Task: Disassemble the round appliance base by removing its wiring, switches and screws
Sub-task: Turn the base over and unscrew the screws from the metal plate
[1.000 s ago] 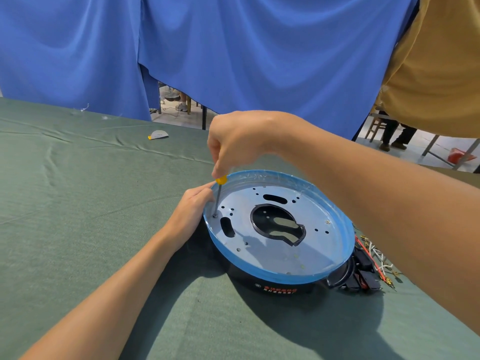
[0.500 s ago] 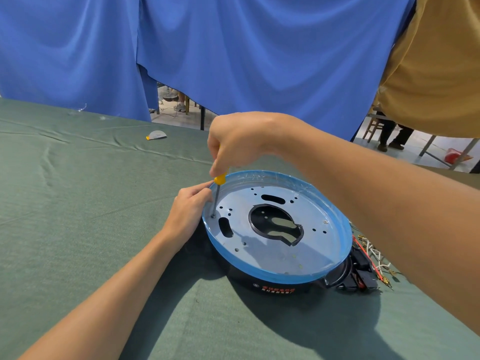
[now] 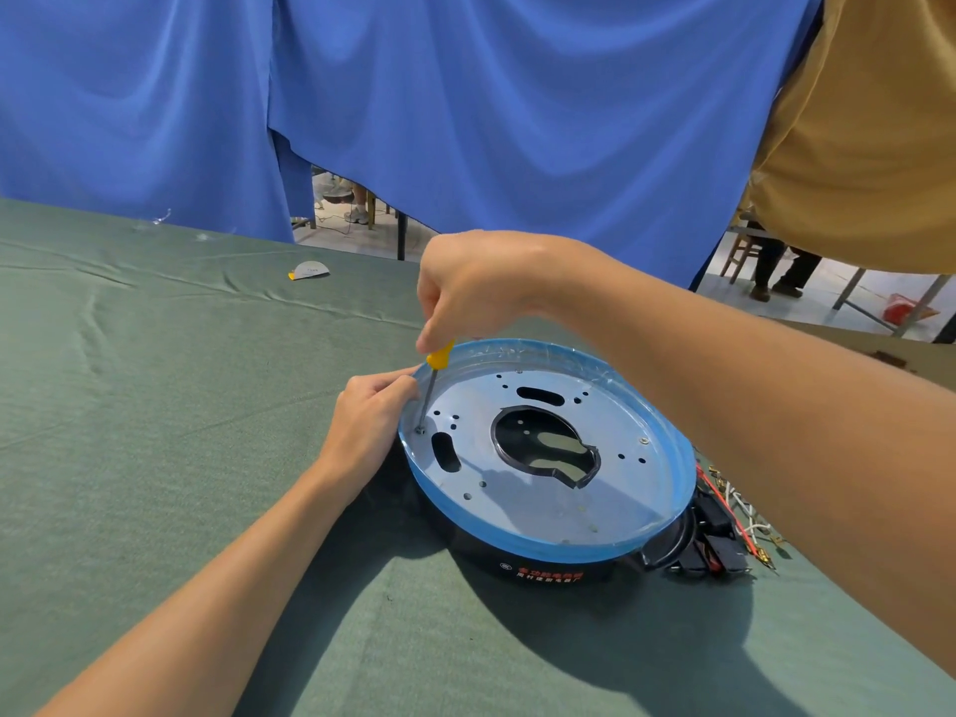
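Observation:
The round appliance base (image 3: 548, 530) lies on the green cloth: a blue-filmed rim around a silver metal plate with a black-edged central cutout. My right hand (image 3: 476, 287) grips a yellow-handled screwdriver (image 3: 432, 380) from above, its tip standing on a screw (image 3: 419, 430) at the plate's left edge. Fingers of my left hand (image 3: 364, 426) curl over the base's left rim, just beside the screwdriver shaft. Black switches (image 3: 716, 551) with red and white wires (image 3: 745, 509) lie on the cloth at the base's right side, partly hidden behind my right forearm.
The green-covered table (image 3: 155, 406) stretches left and toward me. A small grey and yellow scrap (image 3: 309, 270) lies near the far edge. Blue curtains hang behind the table. A person in a mustard shirt (image 3: 869, 121) stands at the upper right.
The screwdriver stays on the same screw and both hands keep their places; only slight shifts of my right hand on the handle show.

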A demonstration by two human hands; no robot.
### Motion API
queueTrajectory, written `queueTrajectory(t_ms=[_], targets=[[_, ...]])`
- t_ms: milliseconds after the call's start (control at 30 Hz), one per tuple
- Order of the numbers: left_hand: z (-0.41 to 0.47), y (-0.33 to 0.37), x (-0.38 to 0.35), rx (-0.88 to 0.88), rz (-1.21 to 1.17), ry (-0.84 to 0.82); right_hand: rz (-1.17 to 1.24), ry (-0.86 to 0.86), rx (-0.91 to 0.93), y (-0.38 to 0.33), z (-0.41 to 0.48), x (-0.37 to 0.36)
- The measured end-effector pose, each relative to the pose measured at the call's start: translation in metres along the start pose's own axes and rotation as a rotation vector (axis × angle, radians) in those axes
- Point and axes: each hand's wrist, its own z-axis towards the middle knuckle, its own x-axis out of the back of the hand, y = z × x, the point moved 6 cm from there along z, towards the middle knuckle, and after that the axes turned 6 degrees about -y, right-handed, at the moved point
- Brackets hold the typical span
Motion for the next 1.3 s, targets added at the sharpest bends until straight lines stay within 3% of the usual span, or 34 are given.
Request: queueTrajectory(t_ms=[133,900,1100,1300], targets=[[-0.006,0.006,0.004,-0.03,-0.013,0.059,0.128,-0.022,0.073,-0.004,-0.001,0.0],[-0.009,0.026,0.01,0.012,0.013,0.266,0.178,0.01,0.014,0.013,-0.01,0.009],[-0.009,0.03,0.01,0.012,0.037,0.301,0.091,0.14,-0.05,0.016,-0.011,0.012],[-0.004,0.028,0.009,0.008,0.088,0.317,0.228,0.049,-0.011,0.015,-0.018,0.012]])
